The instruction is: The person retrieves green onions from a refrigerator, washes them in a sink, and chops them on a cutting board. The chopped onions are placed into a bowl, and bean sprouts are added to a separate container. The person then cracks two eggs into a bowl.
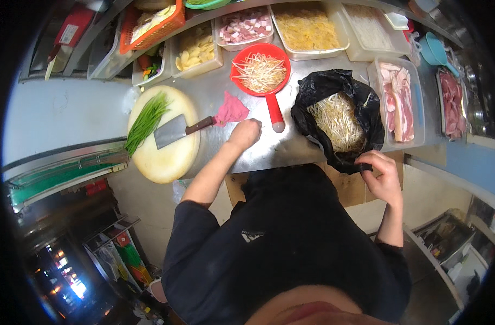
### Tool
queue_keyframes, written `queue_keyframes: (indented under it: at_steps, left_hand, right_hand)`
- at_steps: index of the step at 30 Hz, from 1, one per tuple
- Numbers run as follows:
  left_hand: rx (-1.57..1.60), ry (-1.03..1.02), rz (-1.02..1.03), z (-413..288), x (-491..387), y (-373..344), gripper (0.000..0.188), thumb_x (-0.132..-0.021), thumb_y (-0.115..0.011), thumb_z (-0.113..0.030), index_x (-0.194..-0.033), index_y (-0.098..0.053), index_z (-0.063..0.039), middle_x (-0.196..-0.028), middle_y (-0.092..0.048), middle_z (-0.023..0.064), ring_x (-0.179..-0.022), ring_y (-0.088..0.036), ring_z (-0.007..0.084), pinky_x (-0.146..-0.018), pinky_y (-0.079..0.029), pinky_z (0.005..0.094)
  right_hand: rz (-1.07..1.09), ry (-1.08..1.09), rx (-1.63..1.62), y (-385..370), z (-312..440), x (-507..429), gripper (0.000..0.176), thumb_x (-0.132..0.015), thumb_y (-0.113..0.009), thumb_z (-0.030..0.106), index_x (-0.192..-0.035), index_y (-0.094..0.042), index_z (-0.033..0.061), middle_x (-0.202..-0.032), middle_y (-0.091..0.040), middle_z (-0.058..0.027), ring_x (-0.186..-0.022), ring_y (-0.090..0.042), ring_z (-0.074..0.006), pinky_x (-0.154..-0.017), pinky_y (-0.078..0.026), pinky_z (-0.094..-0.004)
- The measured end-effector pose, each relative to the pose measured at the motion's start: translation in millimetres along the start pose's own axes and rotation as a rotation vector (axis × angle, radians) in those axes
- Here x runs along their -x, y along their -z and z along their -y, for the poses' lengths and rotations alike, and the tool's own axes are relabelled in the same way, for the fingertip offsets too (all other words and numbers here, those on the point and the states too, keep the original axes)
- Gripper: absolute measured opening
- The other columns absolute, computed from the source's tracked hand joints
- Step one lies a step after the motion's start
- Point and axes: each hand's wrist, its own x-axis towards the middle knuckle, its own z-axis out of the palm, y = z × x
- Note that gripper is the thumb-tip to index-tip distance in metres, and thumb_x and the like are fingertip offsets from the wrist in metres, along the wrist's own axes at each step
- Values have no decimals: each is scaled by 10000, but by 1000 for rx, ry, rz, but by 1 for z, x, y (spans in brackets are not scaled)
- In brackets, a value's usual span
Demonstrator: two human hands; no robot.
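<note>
My right hand (380, 172) pinches the rolled rim of a black plastic bag (305, 106) at its near right edge. Bean sprouts (337, 122) fill the bag, which stands open on the steel counter (253, 152). My left hand (246, 133) is curled over the counter, left of the red handle of a strainer-shaped scoop (275, 109); whether its fingers hold anything is hidden. More bean sprouts (261, 73) lie in that scoop. Just beyond my left hand is a crumpled pink cloth (231, 109), touching the handle of a cleaver (170, 131).
The cleaver lies on a round cutting board (172, 166) beside green chives (148, 122). Along the back stand tubs of diced meat (245, 28), yellow shreds (306, 30) and sliced pale food (196, 53). Raw meat strips (400, 105) fill a tub at the right.
</note>
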Motion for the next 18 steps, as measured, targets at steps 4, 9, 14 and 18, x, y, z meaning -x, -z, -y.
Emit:
queue_keyframes:
  at_steps: [4, 9, 14, 18]
  left_hand:
    - [-125, -28, -27, -11, 9, -11, 88, -781, -570, -69, -717, -603, -19, -768, -637, 202, -733, -629, 396, -695, -513, 487]
    - [107, 139, -141, -19, -9, 62, 148, -766, -618, -133, -704, -617, 1, -740, -629, 238, -714, -642, 390, -724, -524, 475]
    - [-85, 198, -453, -46, -70, 132, 116, -827, -551, -73, -853, -611, 22, -765, -640, 239, -722, -654, 395, -633, -519, 487]
    - [-69, 12, -194, -94, -125, 62, 144, -771, -525, 14, -838, -647, 50, -842, -653, 255, -792, -675, 369, -711, -539, 469]
  right_hand:
    - [74, -59, -25, 1, -8, 2, 271, -703, -564, -112, -939, -644, -4, -834, -636, -119, -736, -633, -239, -626, -481, -296]
    - [132, -42, 0, 3, -15, 1, 242, -744, -603, -9, -976, -666, 24, -837, -643, -109, -763, -636, -226, -682, -507, -330]
    - [81, -73, -84, 2, -12, 2, 228, -738, -606, -13, -959, -658, 15, -833, -646, -120, -761, -638, -253, -683, -505, -333]
    - [87, -42, -50, -1, -8, 8, 234, -725, -605, -28, -951, -654, 8, -828, -638, -134, -758, -636, -282, -673, -499, -334]
